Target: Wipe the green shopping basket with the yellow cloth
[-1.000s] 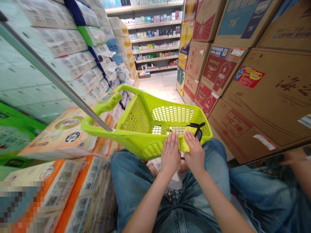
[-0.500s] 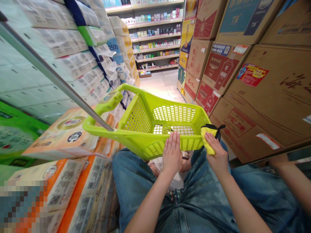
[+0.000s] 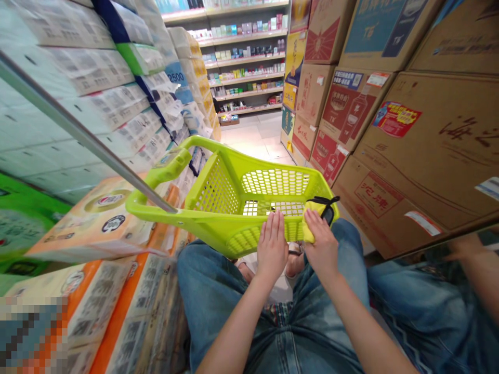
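Note:
A lime-green plastic shopping basket (image 3: pixel 226 192) sits in front of my knees, its mesh inside holding nothing. My left hand (image 3: pixel 272 248) lies flat on the basket's near rim, fingers stretched out. My right hand (image 3: pixel 323 246) presses a yellow cloth (image 3: pixel 311 221) with a black strap against the near right corner of the rim, fingers extended over it. A grey metal pole (image 3: pixel 81 132) runs from the upper left down to the basket's handle (image 3: pixel 171 163). My jeans-clad legs fill the bottom of the view.
Stacked tissue packs (image 3: pixel 105 93) line the left side of the aisle. Brown cardboard cartons (image 3: pixel 421 145) are piled on the right. Shelves of small goods (image 3: pixel 245 57) stand at the far end, past the tiled floor (image 3: pixel 257 137). A reflection of an arm shows low right.
My right hand and the yellow cloth slid right to the basket's corner, then came back left along the rim. My left hand stayed on the rim.

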A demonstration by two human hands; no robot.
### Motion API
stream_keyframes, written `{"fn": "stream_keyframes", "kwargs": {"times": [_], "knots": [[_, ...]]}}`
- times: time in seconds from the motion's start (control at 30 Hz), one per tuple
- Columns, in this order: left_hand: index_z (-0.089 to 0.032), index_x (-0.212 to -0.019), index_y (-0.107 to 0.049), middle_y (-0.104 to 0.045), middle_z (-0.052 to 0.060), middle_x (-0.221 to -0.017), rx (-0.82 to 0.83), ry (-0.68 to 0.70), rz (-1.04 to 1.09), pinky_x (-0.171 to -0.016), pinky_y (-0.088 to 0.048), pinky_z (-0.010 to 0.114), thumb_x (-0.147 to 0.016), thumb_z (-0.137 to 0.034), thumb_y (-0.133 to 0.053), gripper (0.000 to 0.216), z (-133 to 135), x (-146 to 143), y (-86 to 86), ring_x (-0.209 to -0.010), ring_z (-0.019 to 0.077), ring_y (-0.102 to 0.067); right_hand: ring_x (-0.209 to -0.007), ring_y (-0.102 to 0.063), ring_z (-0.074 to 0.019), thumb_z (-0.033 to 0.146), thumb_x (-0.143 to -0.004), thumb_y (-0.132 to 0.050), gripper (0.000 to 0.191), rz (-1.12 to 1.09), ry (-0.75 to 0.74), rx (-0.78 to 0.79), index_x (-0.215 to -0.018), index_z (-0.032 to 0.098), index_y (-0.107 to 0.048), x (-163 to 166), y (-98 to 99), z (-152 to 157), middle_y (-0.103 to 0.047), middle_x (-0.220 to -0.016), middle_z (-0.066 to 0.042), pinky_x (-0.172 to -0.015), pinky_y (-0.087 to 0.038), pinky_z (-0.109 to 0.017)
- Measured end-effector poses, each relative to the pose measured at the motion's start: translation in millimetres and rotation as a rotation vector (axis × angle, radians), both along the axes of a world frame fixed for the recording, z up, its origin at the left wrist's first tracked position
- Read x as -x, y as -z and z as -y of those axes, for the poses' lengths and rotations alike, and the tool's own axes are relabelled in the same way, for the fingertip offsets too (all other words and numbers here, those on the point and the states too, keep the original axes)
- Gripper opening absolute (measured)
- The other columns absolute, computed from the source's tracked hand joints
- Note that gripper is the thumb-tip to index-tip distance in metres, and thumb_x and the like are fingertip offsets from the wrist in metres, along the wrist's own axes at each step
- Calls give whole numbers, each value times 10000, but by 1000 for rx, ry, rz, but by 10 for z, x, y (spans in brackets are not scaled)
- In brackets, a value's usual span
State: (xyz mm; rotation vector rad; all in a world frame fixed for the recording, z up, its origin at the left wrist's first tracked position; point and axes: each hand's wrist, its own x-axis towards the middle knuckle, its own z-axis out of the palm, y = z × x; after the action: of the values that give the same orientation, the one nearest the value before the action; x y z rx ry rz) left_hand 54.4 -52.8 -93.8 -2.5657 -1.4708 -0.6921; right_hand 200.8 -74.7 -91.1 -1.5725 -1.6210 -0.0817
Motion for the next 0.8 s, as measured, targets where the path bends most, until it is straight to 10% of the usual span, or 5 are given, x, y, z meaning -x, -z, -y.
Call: {"fn": "stream_keyframes", "kwargs": {"times": [0.2, 0.4, 0.8], "knots": [[-96, -1557, -120, -297, 114, -1603, -30, -41, -8, -1193, -312, 437, -869, -140, -435, 758, -9, 0, 58, -1509, 229, -182, -1404, -421, -217, 8, -687, -407, 767, 31, -177, 19, -1437, 159, -469, 388, -106, -49, -502, -1470, -106, -1159, -363, -484], [-81, -1550, -149, -268, 121, -1613, -2, -1, -3, -1203, -286, 445, -862, -153, -457, 758, 16, 5, -14, -1512, 243, -163, -1419, -395, -206, -4, -686, -396, 810, 52, -293, 2, -1467, 208, -433, 74, -21, 47, -493, -1481, -78, -1160, -354, -481], [-68, -1542, -168, -261, 113, -1617, 27, -15, -6, -1209, -280, 417, -848, -151, -465, 760, 26, -11, -56, -1513, 237, -158, -1384, -449, -203, 16, -736, -422, 723, -122, -34, -30, -1407, 265, -521, -740, 172, 242, -519, -1463, -24, -1190, -324, -466]]}}
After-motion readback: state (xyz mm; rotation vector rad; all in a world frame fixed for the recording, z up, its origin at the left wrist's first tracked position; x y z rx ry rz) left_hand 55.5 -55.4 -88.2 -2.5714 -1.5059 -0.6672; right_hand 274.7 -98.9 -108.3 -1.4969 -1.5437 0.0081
